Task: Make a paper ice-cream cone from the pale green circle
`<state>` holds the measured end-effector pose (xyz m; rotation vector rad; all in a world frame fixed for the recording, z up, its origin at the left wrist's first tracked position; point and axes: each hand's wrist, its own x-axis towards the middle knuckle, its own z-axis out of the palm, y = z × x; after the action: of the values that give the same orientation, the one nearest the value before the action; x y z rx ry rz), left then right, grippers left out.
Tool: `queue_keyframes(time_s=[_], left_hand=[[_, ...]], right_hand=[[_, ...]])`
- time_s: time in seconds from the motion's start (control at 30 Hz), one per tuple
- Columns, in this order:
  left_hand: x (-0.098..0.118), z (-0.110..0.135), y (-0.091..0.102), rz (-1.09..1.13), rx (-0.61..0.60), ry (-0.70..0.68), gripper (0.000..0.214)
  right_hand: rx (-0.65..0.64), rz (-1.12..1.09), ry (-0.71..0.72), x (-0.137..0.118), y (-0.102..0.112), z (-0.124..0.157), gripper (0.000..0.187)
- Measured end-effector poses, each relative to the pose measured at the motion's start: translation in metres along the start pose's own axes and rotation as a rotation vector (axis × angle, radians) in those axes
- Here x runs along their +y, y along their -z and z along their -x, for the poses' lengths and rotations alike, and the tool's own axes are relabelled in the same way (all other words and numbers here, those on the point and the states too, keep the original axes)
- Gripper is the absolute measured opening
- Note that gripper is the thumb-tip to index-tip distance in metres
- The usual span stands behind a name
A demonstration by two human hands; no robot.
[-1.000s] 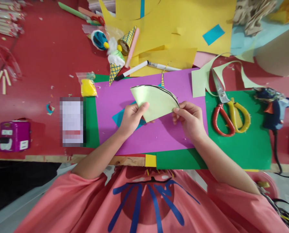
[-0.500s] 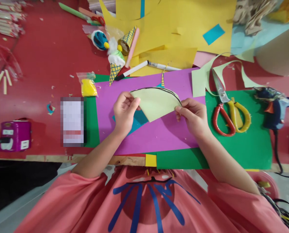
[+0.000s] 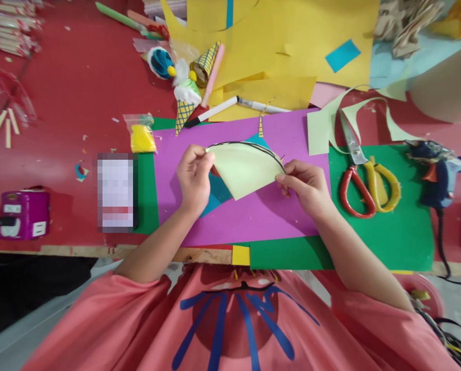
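Pinching the paper (image 3: 246,172) above the purple sheet (image 3: 261,228), the left hand (image 3: 195,179) has just shifted up to one end of its black-lined curve while the right hand (image 3: 303,181) keeps hold of the other, so the paper now seems steadied from both ends.

Before me spreads a red table (image 3: 79,98), its near edge (image 3: 205,256) showing bare wood. Near right, I see pale grey floor (image 3: 458,296); near left, a dark patch (image 3: 29,291). The light here is soft.
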<state>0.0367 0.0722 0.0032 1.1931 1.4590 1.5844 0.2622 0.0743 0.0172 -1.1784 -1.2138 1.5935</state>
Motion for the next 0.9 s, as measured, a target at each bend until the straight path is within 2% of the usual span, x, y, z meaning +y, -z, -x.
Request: queue_keyframes(time_s=[0.13,0.23,0.43,0.5,0.8,0.9], left_hand=[[0.002,-0.004,0.001,0.07,0.032,0.01,0.036],[0.004,-0.005,0.0,0.114,-0.026,0.057,0.031],[0.015,0.004,-0.005,-0.004,-0.428,0.209,0.043],[0.017,0.008,-0.006,-0.039,-0.491,0.244,0.046],[0.016,0.014,-0.005,-0.069,-0.475,0.219,0.046],[0.017,0.015,-0.006,-0.021,-0.522,0.255,0.046]], right_hand=[[-0.05,0.01,-0.009,-0.001,0.0,0.001,0.019],[0.018,-0.029,0.006,0.0,0.0,0.0,0.019],[0.136,-0.135,0.027,0.004,0.001,-0.002,0.018],[0.15,-0.142,0.031,0.005,0.0,-0.002,0.018],[0.137,-0.146,0.037,0.004,-0.002,-0.001,0.016],[0.16,-0.152,0.032,0.002,-0.001,-0.001,0.017]])
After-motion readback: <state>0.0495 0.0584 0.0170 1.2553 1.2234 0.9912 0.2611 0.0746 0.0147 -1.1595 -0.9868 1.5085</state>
